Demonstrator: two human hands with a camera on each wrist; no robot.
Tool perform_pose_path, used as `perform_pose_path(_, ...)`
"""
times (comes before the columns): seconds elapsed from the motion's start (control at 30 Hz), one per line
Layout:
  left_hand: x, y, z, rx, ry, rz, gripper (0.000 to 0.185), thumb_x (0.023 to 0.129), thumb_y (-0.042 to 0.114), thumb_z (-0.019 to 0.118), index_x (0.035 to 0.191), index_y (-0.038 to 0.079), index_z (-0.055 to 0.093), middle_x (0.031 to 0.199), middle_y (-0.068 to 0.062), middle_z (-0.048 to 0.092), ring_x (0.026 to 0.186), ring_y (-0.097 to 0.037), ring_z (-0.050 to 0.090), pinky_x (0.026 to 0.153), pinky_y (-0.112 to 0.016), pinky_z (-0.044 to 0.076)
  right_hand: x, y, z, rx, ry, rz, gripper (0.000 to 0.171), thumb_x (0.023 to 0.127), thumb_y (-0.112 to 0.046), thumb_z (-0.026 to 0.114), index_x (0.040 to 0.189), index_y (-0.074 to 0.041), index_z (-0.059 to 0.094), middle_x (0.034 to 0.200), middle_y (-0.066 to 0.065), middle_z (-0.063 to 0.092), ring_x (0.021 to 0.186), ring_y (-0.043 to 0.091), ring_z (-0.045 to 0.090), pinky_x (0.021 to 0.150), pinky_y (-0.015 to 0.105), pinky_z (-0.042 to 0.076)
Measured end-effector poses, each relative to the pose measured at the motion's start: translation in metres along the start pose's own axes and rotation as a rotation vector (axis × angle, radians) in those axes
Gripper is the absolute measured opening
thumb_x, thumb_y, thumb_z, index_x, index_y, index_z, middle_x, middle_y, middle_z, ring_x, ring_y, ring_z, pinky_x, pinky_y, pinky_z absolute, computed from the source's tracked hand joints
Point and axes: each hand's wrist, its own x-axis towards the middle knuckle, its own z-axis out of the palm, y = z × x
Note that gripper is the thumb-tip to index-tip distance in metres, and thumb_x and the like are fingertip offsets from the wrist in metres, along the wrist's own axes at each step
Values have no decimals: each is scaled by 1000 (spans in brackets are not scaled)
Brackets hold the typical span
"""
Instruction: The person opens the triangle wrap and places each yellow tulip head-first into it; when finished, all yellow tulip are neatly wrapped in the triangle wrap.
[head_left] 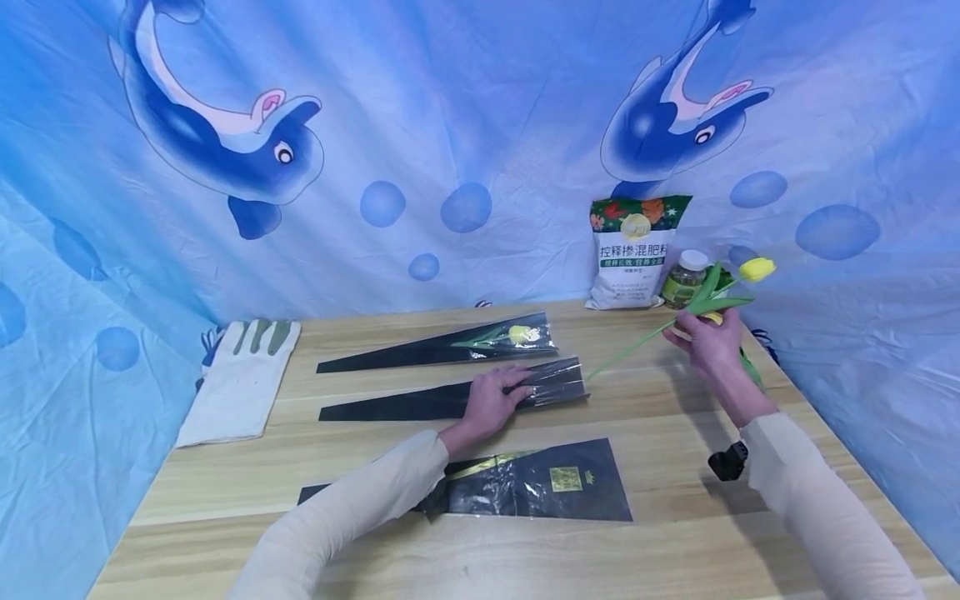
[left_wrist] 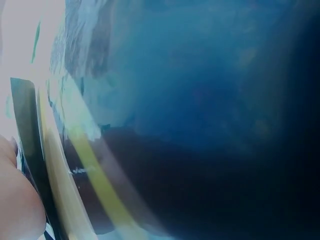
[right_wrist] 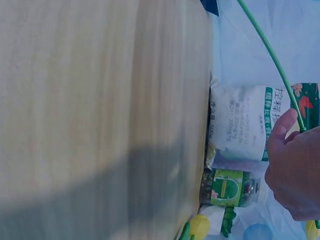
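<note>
My right hand (head_left: 712,342) pinches a yellow artificial tulip (head_left: 705,296) by its green stem, close under the leaves. Its bloom points up and right, while the stem slants down left to the wide mouth of the middle black flower sleeve (head_left: 420,403). Over that sleeve lies my left hand (head_left: 491,404), gripping it near the clear-fronted mouth with thumb and fingers. In the right wrist view the stem (right_wrist: 272,52) rises from between the fingertips. Dark film fills most of the left wrist view, with part of the hand (left_wrist: 20,200) at its left edge.
Behind, another sleeve (head_left: 405,352) contains a yellow tulip (head_left: 522,334). A flat black sleeve with gold print (head_left: 517,487) lies in front, partly under my left forearm. White gloves (head_left: 240,387) lie left. A fertilizer bag (head_left: 633,258) and lidded jar (head_left: 682,279) stand back right, against the dolphin-print curtain (head_left: 465,125).
</note>
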Motion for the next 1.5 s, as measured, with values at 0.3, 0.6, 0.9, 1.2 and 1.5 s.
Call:
perform_pose_path(0.3,0,3,1,-14,-12,-26,22,84,7,80,105,0,77,113,-17,71,112,-35,66,101,-54,45,1,5,-1,10,61,-13,53,93,10,60,128,-19,35,107,8,53,80,17,61,71,33,60)
perform_pose_path(0.6,1,6,1,-4,14,-35,18,84,6,79,102,1,78,111,-14,72,108,-31,68,93,-46,53,-1,16,3,10,72,-9,51,90,18,55,122,-17,37,104,10,47,77,17,59,74,36,60)
perform_pose_path(0.9,2,5,3,-25,28,-37,17,86,6,78,102,1,78,110,-14,73,106,-31,69,92,-45,54,-8,30,7,18,96,27,42,91,13,62,114,-13,38,104,11,49,86,18,64,84,40,57)
perform_pose_path(1.2,3,5,5,-16,43,-40,17,85,5,78,102,0,78,107,-14,73,104,-32,69,92,-43,54,-16,37,8,46,49,60,21,100,-2,58,117,-8,45,106,10,57,86,18,69,81,36,58)
perform_pose_path(1.5,4,5,7,6,47,-43,16,86,5,77,102,2,79,108,-13,73,104,-30,70,91,-42,55,-19,43,8,51,48,19,21,100,1,56,119,-2,47,92,7,65,79,20,71,73,34,60)
